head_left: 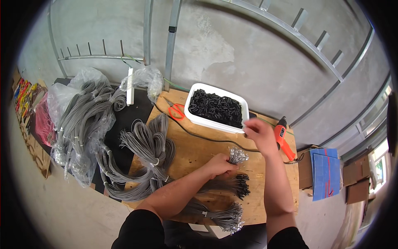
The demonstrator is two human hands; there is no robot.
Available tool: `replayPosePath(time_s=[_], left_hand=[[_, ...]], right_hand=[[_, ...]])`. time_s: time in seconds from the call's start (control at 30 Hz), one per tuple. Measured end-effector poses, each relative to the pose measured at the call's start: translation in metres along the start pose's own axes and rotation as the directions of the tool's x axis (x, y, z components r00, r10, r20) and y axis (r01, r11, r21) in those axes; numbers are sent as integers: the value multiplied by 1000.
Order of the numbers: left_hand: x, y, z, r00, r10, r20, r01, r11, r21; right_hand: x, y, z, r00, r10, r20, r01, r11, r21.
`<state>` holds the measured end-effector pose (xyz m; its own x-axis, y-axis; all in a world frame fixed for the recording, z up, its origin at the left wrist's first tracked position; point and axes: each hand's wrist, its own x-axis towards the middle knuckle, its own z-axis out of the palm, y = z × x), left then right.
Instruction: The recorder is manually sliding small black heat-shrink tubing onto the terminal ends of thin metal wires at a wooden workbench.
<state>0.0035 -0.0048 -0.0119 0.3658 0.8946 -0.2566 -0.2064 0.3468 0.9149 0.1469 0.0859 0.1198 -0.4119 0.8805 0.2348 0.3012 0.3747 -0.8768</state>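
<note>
My left hand (219, 165) is closed around a bunch of grey wires, whose silvery tips (238, 155) fan out past the fingers. My right hand (262, 133) is at the near right corner of a white tub (215, 125) full of short black sleeves (215, 108). Its thumb and fingers are pinched; whatever may be between them is too small to make out. Just below my left hand lies a wire bundle with black-covered ends (242, 186). Nearer to me is a tied wire bundle with bare silvery ends (230, 218).
Large looped grey wire bundles (147, 143) cover the table's left side, with more in clear plastic bags (78, 128). Orange-handled scissors (176, 111) lie left of the tub. A red heat gun (282, 139) is at the right edge. A black cord (203, 137) crosses the wooden tabletop (190, 155).
</note>
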Motion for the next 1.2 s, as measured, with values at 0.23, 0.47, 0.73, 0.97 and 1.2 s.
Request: replayPosePath(time_s=[0.23, 0.47, 0.73, 0.97, 1.2], left_hand=[[-1, 2, 4, 997, -7, 72, 13, 996, -88], [-5, 6, 1, 998, -29, 62, 32, 998, -50], [-7, 9, 2, 998, -35, 48, 37, 999, -38], [-4, 6, 2, 998, -48, 41, 49, 998, -45], [2, -1, 1, 999, -31, 37, 33, 998, -47]], right_hand=[[103, 14, 71, 916, -166, 365, 317, 857, -405], [128, 26, 91, 742, -280, 610, 616, 643, -455], [129, 61, 63, 916, -207, 343, 394, 620, -679], [130, 57, 76, 913, -168, 373, 352, 787, -507], [142, 57, 69, 938, 343, 49, -345, 911, 228]])
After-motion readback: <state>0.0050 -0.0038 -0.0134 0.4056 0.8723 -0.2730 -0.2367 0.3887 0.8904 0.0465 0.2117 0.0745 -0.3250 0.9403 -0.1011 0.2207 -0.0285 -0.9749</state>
